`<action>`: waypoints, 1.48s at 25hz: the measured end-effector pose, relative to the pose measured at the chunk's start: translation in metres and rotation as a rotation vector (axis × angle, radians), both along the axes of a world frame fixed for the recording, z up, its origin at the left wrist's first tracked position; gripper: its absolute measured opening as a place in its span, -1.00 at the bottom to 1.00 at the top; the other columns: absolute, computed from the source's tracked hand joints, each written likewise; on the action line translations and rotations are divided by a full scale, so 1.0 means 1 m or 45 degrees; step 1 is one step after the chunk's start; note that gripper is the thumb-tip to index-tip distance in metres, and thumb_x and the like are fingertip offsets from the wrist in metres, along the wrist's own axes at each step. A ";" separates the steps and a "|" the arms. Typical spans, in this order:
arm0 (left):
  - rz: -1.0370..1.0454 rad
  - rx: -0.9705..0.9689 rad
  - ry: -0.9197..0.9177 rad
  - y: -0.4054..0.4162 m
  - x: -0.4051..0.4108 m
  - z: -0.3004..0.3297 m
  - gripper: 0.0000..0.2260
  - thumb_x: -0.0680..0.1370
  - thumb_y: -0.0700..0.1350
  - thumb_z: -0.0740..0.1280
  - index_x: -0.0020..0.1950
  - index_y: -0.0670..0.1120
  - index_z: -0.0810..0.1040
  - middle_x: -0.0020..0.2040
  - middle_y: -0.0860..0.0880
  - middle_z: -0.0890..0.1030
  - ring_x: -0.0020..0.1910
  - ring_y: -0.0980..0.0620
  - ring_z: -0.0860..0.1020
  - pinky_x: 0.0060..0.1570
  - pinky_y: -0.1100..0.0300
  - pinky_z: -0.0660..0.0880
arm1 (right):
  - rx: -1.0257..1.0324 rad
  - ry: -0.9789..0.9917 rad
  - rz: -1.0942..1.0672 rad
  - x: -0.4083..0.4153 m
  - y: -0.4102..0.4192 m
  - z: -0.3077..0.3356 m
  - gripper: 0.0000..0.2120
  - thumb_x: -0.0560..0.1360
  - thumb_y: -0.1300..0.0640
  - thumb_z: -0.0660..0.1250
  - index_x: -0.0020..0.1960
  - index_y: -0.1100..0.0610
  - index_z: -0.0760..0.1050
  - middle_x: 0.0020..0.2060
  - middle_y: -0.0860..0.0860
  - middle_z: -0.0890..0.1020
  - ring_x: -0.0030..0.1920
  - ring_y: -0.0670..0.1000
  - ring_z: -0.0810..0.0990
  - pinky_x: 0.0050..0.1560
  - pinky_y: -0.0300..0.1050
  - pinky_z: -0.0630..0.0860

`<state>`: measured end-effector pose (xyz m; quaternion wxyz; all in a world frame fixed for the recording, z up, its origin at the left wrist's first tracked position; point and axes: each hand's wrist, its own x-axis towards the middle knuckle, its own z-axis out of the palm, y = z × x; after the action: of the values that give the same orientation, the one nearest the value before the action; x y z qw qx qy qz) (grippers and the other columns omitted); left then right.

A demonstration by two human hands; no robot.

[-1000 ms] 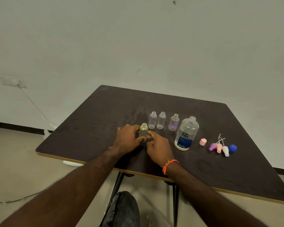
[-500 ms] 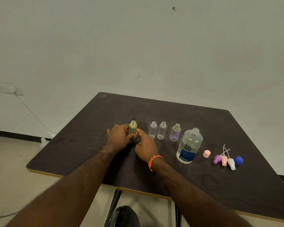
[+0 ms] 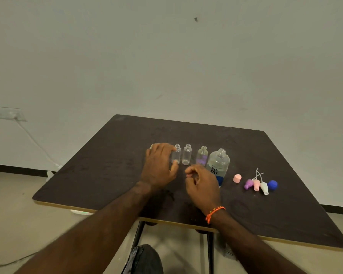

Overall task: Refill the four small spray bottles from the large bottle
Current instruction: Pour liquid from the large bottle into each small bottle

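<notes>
Head view looks down on a dark tabletop [image 3: 111, 175] where the refilling gear stands in a row. Three uncapped small spray bottles show: one clear [image 3: 176, 156], touched by the left hand's fingertips, a second clear one [image 3: 186, 155] just beside it at its 3 o'clock, and a purple-tinted one [image 3: 202, 158] further along. The large bottle [image 3: 218, 167], also uncapped, stands at the 3 o'clock end of the row. A fourth small bottle is not clearly seen; a pale sliver shows at the far edge of the left hand, and it may lie under there, though I cannot tell.

The left hand [image 3: 160, 167] lies with fingers spread and fairly straight over the 9 o'clock end of the row, gripping nothing that I can see. The right hand [image 3: 203, 184] hovers in front of the large bottle with fingers loosely curled and nothing in them. The two hands are apart.

A pink cap [image 3: 237, 178] and a cluster of spray heads [image 3: 258, 185] with a blue cap [image 3: 272, 184] lie at the large bottle's 3 o'clock, likely parked clear of the pouring. The open necks lined up suggest the bottles are readied for filling.

The tabletop is worn, with a pale edge. Behind it rises a plain wall [image 3: 166, 66] with a socket [image 3: 9, 114] and white cable [image 3: 36, 144] at 9 o'clock, and the floor [image 3: 12, 224] is pale.
</notes>
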<state>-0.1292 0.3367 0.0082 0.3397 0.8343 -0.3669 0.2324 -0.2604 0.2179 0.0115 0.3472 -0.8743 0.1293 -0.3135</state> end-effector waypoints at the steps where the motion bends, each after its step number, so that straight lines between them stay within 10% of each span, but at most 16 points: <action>1: -0.012 -0.019 0.091 -0.012 -0.004 0.001 -0.62 0.47 0.00 0.40 0.27 -0.01 0.52 0.23 0.01 0.56 0.24 -0.03 0.47 0.25 -0.07 0.42 | -0.011 -0.039 -0.054 -0.009 -0.006 0.001 -0.82 0.41 0.25 0.33 -0.12 -0.02 0.54 -0.24 -0.18 0.60 -0.20 -0.18 0.57 -0.18 -0.23 0.50; 7: 0.217 -0.132 0.571 -0.057 0.005 -0.001 -0.32 0.46 -0.01 0.55 0.51 -0.18 0.41 0.39 -0.15 0.56 0.38 -0.17 0.50 0.41 -0.09 0.43 | 0.027 -0.199 -0.225 -0.049 -0.052 0.009 -0.69 0.35 0.33 0.35 -0.01 0.00 0.48 -0.17 -0.11 0.55 -0.18 -0.10 0.54 -0.17 -0.03 0.56; 15: 0.293 -0.198 0.859 -0.066 0.023 -0.013 -0.70 0.50 -0.09 0.48 0.21 -0.10 0.59 0.10 -0.07 0.68 0.08 -0.11 0.64 0.11 0.05 0.57 | 0.217 0.102 -0.132 -0.033 -0.093 0.013 -0.11 0.33 0.04 0.59 0.50 -0.04 0.16 0.36 -0.07 0.39 0.25 -0.06 0.47 0.27 -0.07 0.48; 26: 0.016 -0.110 0.774 -0.017 -0.023 -0.018 -0.73 0.45 -0.01 0.59 0.04 0.00 0.57 -0.11 0.11 0.65 -0.11 0.14 0.62 -0.17 0.29 0.52 | 0.380 0.017 0.010 -0.021 -0.094 0.008 -0.29 0.37 -0.01 0.58 0.41 -0.01 0.32 0.33 -0.03 0.52 0.29 0.03 0.55 0.27 0.11 0.56; 37: -0.098 0.111 0.531 0.001 -0.026 -0.013 -0.65 0.46 0.05 0.57 0.18 0.03 0.59 0.02 0.05 0.69 0.01 0.06 0.62 0.12 -0.01 0.59 | -0.648 0.367 -0.035 -0.020 -0.070 0.030 -0.31 0.43 -0.06 0.46 0.51 -0.14 0.30 0.39 -0.06 0.49 0.36 0.06 0.41 0.28 0.16 0.24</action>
<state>-0.1550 0.3374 -0.0050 0.3805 0.8635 -0.3299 0.0253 -0.2805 0.1481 0.0417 0.0903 -0.9670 0.1061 -0.2131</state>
